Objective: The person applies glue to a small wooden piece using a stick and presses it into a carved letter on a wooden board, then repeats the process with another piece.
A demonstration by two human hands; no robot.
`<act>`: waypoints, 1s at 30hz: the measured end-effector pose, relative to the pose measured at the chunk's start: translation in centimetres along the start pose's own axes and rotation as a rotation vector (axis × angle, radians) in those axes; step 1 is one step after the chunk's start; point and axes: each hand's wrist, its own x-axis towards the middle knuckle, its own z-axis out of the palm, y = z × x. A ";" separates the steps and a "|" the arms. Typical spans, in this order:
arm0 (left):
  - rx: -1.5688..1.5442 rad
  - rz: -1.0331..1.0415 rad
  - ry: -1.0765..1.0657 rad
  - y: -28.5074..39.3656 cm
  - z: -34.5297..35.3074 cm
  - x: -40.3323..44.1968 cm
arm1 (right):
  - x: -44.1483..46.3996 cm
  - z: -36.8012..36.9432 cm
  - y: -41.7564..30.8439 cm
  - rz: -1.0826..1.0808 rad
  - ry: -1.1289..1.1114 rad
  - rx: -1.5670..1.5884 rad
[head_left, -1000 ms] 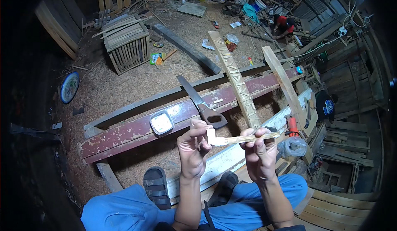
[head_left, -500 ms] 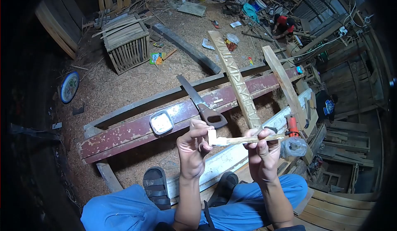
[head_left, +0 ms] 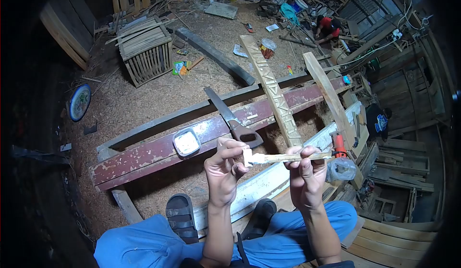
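Observation:
Between finger and thumb, my left hand [head_left: 223,172] pinches a small pale wooden block [head_left: 248,157]. My right hand [head_left: 306,177] is closed on a thin wooden stick [head_left: 283,158], whose left end, smeared with something white, touches the block. Just beyond my hands, a handsaw [head_left: 230,119] lies across a worn red plank [head_left: 144,157]. A square tub of white material [head_left: 186,142] stands on that plank, left of the saw. Behind my right hand, a carved board [head_left: 271,88] rests across the planks.
A red power tool [head_left: 339,145] and a clear plastic bag [head_left: 341,169] are at the right. A plain board [head_left: 326,88] crosses the planks. Farther off are a slatted crate [head_left: 146,52], a crouching person in red [head_left: 329,28] and another person in dark clothing [head_left: 378,120].
My right hand has shifted slightly right, along the stick. My left hand stays nearly in place with the block. The surroundings shift slightly in view.

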 end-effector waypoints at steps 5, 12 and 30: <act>0.070 0.011 -0.010 0.0 0.0 0.0 | 0.0 0.1 0.0 -0.061 0.037 -0.048; 0.237 0.047 -0.015 0.6 0.0 0.2 | 0.0 0.6 -1.0 -0.149 -0.068 -0.181; 0.323 0.030 -0.047 1.0 0.0 0.3 | 0.1 0.7 -0.4 -0.153 0.026 -0.148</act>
